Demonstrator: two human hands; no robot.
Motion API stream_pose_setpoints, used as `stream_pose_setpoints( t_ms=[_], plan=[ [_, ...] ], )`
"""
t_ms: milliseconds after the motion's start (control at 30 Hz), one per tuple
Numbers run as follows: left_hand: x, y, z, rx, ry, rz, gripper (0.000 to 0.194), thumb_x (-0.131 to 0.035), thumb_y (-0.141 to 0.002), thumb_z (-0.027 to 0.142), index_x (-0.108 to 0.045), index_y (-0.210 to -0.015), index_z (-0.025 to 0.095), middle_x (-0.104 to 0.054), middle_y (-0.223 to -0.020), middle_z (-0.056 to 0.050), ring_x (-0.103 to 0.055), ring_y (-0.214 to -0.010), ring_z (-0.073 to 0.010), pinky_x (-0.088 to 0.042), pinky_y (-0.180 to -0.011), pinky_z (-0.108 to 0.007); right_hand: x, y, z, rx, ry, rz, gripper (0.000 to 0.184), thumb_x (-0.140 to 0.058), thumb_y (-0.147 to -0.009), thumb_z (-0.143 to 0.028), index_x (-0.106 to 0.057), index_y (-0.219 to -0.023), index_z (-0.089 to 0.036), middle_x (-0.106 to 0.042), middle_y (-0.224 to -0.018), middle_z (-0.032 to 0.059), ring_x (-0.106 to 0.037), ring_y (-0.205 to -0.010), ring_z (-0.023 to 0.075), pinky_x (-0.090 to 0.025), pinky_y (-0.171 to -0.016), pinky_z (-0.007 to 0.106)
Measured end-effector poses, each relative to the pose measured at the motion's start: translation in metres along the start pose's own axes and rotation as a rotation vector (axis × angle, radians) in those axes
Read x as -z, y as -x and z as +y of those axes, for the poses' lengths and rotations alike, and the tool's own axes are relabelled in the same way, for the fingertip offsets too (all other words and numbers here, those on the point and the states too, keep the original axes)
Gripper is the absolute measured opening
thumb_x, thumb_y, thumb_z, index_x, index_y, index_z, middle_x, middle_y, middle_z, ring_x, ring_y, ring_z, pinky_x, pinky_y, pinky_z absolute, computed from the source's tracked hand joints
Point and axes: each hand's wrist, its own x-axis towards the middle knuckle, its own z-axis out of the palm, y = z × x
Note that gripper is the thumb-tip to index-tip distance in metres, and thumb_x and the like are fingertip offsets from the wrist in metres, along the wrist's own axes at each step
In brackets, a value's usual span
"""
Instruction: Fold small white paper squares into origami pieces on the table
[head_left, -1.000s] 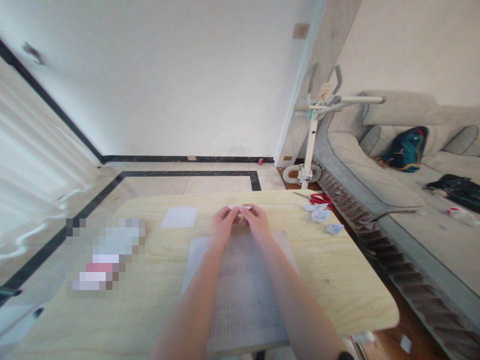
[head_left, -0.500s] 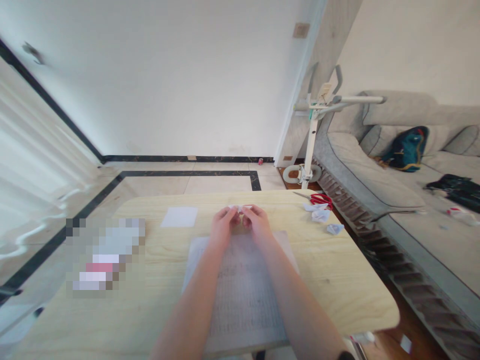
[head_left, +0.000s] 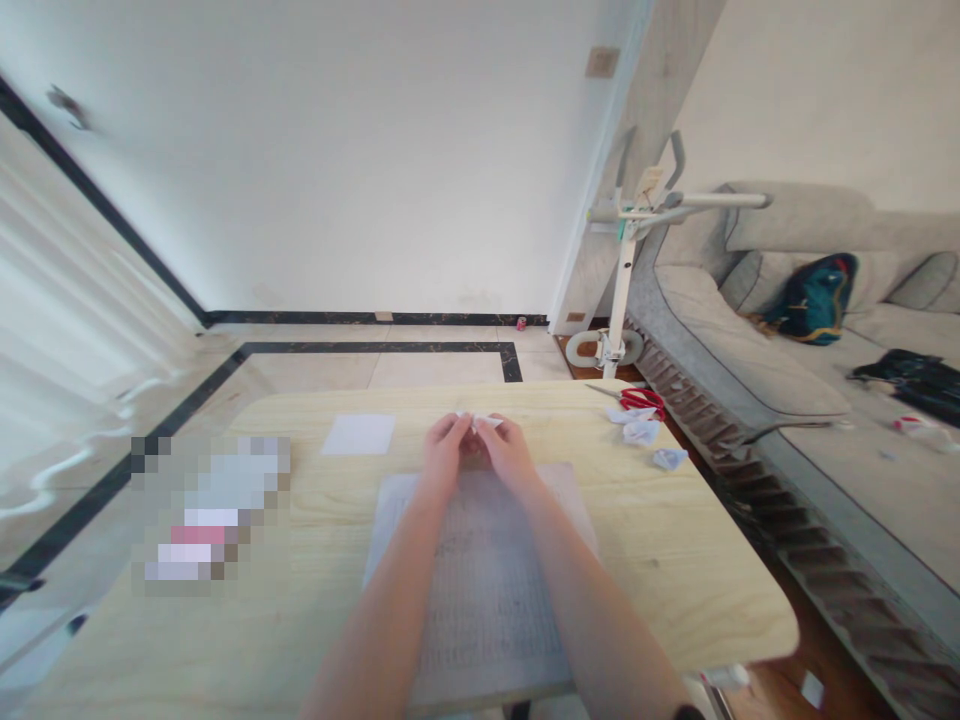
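Both my hands meet over the far middle of the table, pinching a small piece of white paper (head_left: 486, 419) between them. My left hand (head_left: 448, 443) is closed on its left side, thumb and fingers together. From the right, my right hand (head_left: 507, 447) grips the same paper, its fingertips close to the left ones. Most of the paper is hidden behind the fingers, so its folded shape cannot be made out. Under my forearms lies a large printed sheet (head_left: 487, 590). A blank white paper square (head_left: 358, 434) rests left of my hands.
Red-handled scissors (head_left: 641, 402) lie at the table's (head_left: 675, 560) far right corner, beside crumpled paper pieces (head_left: 641, 431). A pixelated blurred object (head_left: 225, 500) is at the left. A grey sofa (head_left: 787, 380) and white exercise machine (head_left: 621, 290) stand to the right.
My right hand has shifted slightly left and turned, bringing the fingertips closer together on the paper. The other things have stayed in place.
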Motion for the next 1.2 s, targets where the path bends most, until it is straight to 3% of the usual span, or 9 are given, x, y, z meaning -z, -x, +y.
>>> stream_pose_setpoints(
  t_ms=[200,333,600,967,1200],
  plan=[
    [-0.006,0.006,0.004,0.019,-0.121,0.013,0.034,-0.059,-0.073,0.047,-0.053,-0.059,0.017,-0.050,-0.048,0.003,-0.046,-0.040,-0.0091,-0.031,-0.037,-0.021,0.003,0.000,0.002,-0.028,-0.084,-0.010,0.030,-0.056,-0.074,-0.040,-0.046,-0.055,-0.019,-0.043,-0.044,-0.0057,-0.036,-0.038,0.0072,-0.025,-0.038,0.021],
    [-0.008,0.007,0.002,0.018,-0.132,-0.053,0.038,-0.053,-0.076,0.047,-0.050,-0.054,0.017,-0.045,-0.041,0.003,-0.039,-0.032,-0.0080,-0.025,-0.031,-0.021,0.002,-0.001,0.003,-0.059,-0.151,-0.018,0.031,-0.056,-0.072,-0.036,-0.042,-0.049,-0.019,-0.037,-0.039,-0.0066,-0.033,-0.034,0.0069,-0.022,-0.036,0.021],
    [-0.005,0.002,-0.007,0.114,0.030,-0.074,0.035,-0.057,-0.072,0.047,-0.051,-0.056,0.016,-0.046,-0.041,0.004,-0.038,-0.031,-0.0068,-0.023,-0.030,-0.019,-0.001,-0.002,0.001,-0.121,-0.201,0.007,0.028,-0.054,-0.068,-0.031,-0.041,-0.046,-0.019,-0.035,-0.038,-0.0070,-0.030,-0.035,0.0064,-0.020,-0.035,0.021],
    [-0.003,0.004,-0.004,0.175,-0.063,-0.062,0.033,-0.057,-0.070,0.043,-0.050,-0.051,0.016,-0.041,-0.038,0.004,-0.034,-0.028,-0.0060,-0.017,-0.028,-0.019,0.000,-0.004,0.006,-0.128,-0.174,0.014,0.034,-0.054,-0.071,-0.036,-0.043,-0.045,-0.019,-0.036,-0.037,-0.0061,-0.032,-0.035,0.0072,-0.021,-0.036,0.021],
    [-0.002,0.006,0.001,0.236,-0.004,-0.104,0.031,-0.058,-0.067,0.039,-0.048,-0.050,0.016,-0.038,-0.036,0.005,-0.029,-0.028,-0.0044,-0.013,-0.029,-0.018,0.001,-0.002,0.002,-0.137,-0.249,-0.064,0.025,-0.054,-0.068,-0.026,-0.043,-0.047,-0.018,-0.036,-0.039,-0.0069,-0.028,-0.037,0.0064,-0.018,-0.039,0.021]
  ],
)
